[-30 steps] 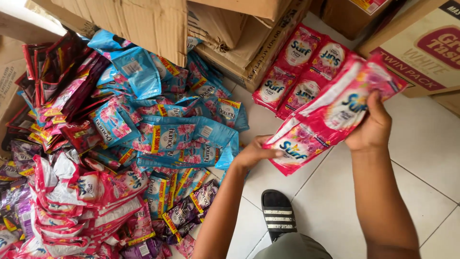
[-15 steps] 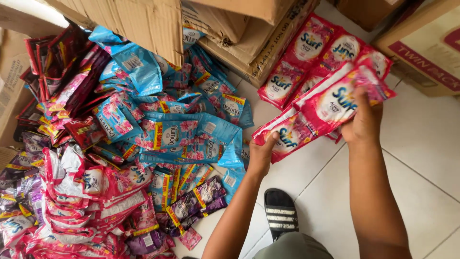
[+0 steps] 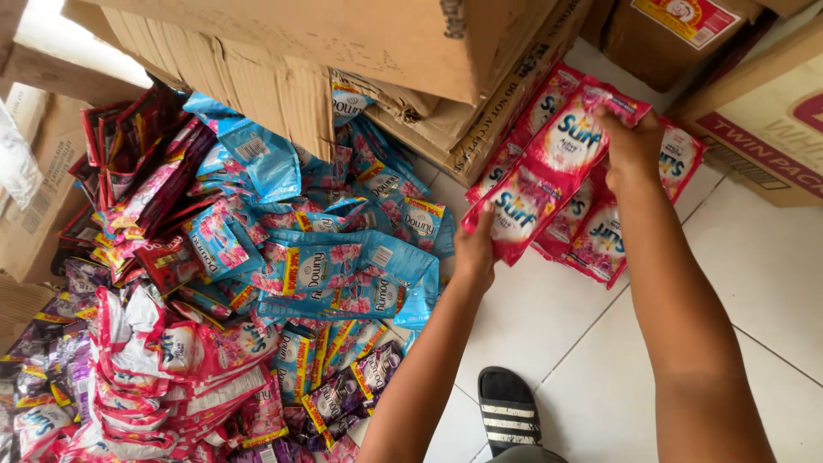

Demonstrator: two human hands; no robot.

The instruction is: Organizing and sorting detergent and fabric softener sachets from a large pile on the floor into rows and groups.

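Both my hands hold one strip of pink detergent sachets (image 3: 549, 171) above the white tiled floor. My left hand (image 3: 474, 253) grips its lower end; my right hand (image 3: 633, 146) grips the upper end. Beneath the strip lies a flat group of the same pink sachets (image 3: 600, 244) on the tiles, next to the cardboard boxes. To the left spreads a large heap of blue softener sachets (image 3: 343, 274), with pink and white sachets (image 3: 163, 377) and purple ones (image 3: 343, 399) at its near edge.
Brown cardboard boxes (image 3: 343, 51) stand along the top, another box (image 3: 754, 129) at the right. Dark red sachets (image 3: 137, 171) pile at the far left. A black striped sandal (image 3: 508, 411) shows at the bottom on the tiles.
The strip in my hands has moved up and away from me, toward the pink sachets lying by the boxes. Both hands kept their hold.
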